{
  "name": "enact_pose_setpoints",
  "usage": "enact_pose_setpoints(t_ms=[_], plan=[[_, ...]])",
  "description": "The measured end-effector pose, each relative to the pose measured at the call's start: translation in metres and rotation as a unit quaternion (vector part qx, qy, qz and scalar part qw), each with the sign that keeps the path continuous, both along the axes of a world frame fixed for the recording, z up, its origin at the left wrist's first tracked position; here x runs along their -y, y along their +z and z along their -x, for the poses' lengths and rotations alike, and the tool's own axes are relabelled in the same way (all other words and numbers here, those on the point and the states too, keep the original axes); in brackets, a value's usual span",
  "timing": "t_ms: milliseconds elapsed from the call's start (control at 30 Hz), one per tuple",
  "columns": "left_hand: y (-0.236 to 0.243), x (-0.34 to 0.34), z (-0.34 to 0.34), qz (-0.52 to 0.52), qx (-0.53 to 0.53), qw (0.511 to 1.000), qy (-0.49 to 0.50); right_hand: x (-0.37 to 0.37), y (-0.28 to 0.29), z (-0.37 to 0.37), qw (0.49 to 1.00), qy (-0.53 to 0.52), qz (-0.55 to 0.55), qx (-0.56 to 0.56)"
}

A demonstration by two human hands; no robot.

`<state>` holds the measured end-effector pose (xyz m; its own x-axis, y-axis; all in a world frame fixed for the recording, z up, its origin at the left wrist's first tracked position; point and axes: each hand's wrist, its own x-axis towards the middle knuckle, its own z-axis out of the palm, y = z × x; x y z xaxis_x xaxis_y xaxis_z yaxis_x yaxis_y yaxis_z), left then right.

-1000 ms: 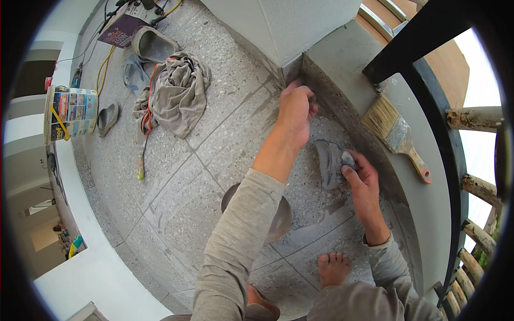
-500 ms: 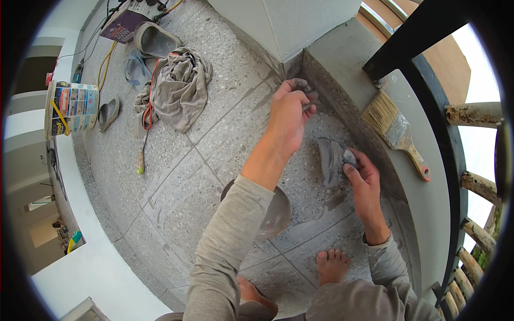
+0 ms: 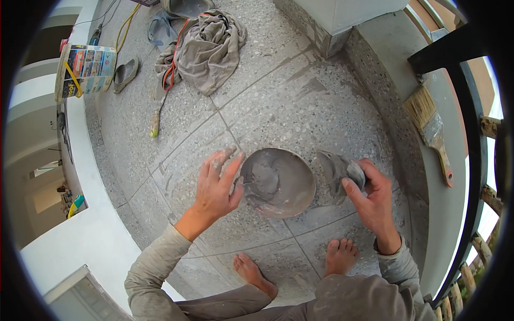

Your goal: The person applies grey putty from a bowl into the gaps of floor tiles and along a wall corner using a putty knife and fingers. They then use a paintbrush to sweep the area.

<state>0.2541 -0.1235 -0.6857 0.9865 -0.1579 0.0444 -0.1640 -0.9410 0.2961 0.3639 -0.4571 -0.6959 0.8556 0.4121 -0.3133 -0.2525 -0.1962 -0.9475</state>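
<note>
A round bowl (image 3: 301,207) of wet grey paste stands on the speckled floor between my hands. My left hand (image 3: 217,182) is at the bowl's left side, fingers apart and smeared grey; its thumb is close to the rim, and whether it touches I cannot tell. To the bowl's right, my right hand (image 3: 372,195) is closed on a flat putty scraper (image 3: 334,170) coated with grey paste. The scraper's blade points toward the bowl, and its grip is mostly hidden by my fingers.
A paintbrush (image 3: 431,131) lies on the ledge at right by the black railing (image 3: 474,176). A crumpled cloth (image 3: 209,53), a green-handled trowel (image 3: 155,124), a sandal (image 3: 126,74) and a labelled bucket (image 3: 88,72) are farther left. A white pillar (image 3: 364,13) stands ahead.
My left hand has come back from the skirting corner to the bowl and its fingers have spread. My right hand still holds the scraper, now beside the bowl. The view has shifted.
</note>
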Motion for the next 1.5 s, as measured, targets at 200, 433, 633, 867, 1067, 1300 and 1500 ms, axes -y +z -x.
enact_pose_setpoints(t_ms=[200, 433, 633, 867, 1067, 1300, 1500], plan=[[-0.031, 0.04, 0.131, -0.087, -0.045, 0.992, -0.081, -0.054, 0.01, 0.031, 0.924, 0.281, 0.082, 0.247], [-0.044, 0.064, 0.151, -0.084, -0.118, 0.989, -0.013, -0.082, -0.012, 0.062, 0.835, 0.376, 0.121, 0.383], [-0.039, 0.065, 0.163, -0.088, -0.121, 0.988, -0.024, -0.083, 0.0, 0.045, 0.871, 0.403, 0.089, 0.268], [-0.022, 0.078, 0.148, -0.037, -0.091, 0.995, -0.011, -0.057, 0.009, 0.023, 0.974, 0.199, 0.042, -0.104], [-0.022, 0.082, 0.134, -0.084, -0.132, 0.988, -0.016, -0.044, -0.017, -0.002, 0.897, -0.185, -0.274, -0.293], [0.025, 0.067, 0.119, -0.069, -0.258, 0.953, -0.144, -0.059, -0.06, -0.088, 0.874, -0.327, -0.306, -0.192], [0.086, 0.045, 0.112, -0.056, -0.394, 0.91, -0.116, -0.101, -0.072, -0.111, 0.816, -0.44, -0.321, -0.193]])
